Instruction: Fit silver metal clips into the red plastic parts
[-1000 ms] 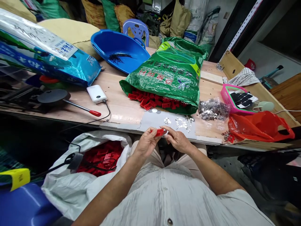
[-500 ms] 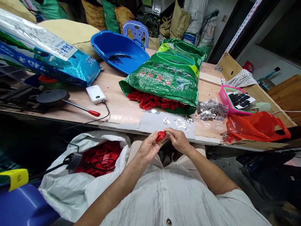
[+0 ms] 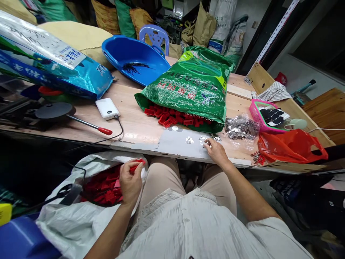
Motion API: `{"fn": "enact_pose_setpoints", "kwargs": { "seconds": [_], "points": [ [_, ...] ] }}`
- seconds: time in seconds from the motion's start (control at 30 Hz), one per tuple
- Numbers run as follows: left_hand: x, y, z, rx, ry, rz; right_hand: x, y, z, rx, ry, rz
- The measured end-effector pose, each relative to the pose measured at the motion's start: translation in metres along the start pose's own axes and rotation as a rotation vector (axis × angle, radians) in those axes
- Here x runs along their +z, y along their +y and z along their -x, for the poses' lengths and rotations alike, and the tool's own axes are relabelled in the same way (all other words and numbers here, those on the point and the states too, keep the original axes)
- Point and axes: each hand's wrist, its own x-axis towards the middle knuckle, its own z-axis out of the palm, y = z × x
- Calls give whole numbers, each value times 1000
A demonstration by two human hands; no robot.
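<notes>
Head view: left hand pinching light, stiff red plastic piece by end; right fingers bunching over thin silver pieces, hold unclear.

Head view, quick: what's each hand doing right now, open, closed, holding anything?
Left hand: closed, pinching a red plastic piece above the white sack.
Right hand: fingers curled at the silver bits on the grey sheet; cannot tell if holding any.
</notes>
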Motion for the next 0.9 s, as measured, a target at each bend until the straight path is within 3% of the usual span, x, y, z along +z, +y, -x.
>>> {"fn": "enact_pose_setpoints", "kwargs": {
  "seconds": [0.17, 0.3, 0.43, 0.63, 0.9],
  "points": [
    [-28, -48, 6, 107, 99, -314, -1, 2, -22, 18, -22, 159],
    [-22, -55, 9, 169, 64, -418, 5, -11, -42, 0, -47, 223],
    [3, -38, 11, 292, 16, -359, 17, -30, -70, -16, -67, 277],
    [42, 6, 27, 385, -131, -175, 35, -55, -109, 2, -34, 367],
    [54, 36, 31, 410, -230, -4, 31, -62, -130, 64, -13, 387]
  ]
}}
